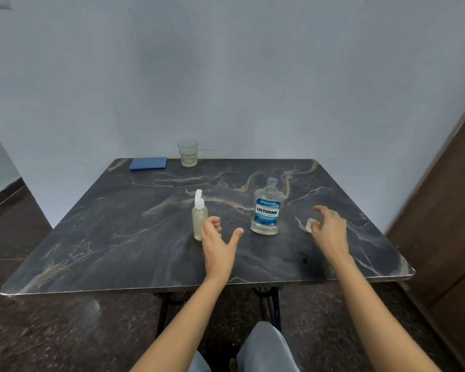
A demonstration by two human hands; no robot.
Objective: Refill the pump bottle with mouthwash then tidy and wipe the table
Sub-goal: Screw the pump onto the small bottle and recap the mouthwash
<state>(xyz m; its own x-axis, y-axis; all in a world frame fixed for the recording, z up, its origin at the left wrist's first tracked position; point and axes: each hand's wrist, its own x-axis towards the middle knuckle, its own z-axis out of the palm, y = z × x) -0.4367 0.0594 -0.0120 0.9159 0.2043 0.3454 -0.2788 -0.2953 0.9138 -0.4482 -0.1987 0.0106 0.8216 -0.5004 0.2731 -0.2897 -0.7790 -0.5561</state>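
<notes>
A small clear pump bottle [199, 218] with a white pump top stands upright at the table's middle, holding pale liquid. My left hand [218, 242] hovers just right of it, fingers spread, touching nothing. To the right stands an uncapped mouthwash bottle [266, 210] with a blue label and a little liquid at its bottom. Further right, a white cap [309, 225] sits at the fingertips of my right hand [330, 229], which curls around it; whether the cap rests on the table is unclear.
A dark marble table [118, 237] stands against a pale wall. A folded blue cloth [148, 163] lies at the far left edge. A drinking glass [187, 153] stands at the far edge. A brown door [446, 210] is on the right.
</notes>
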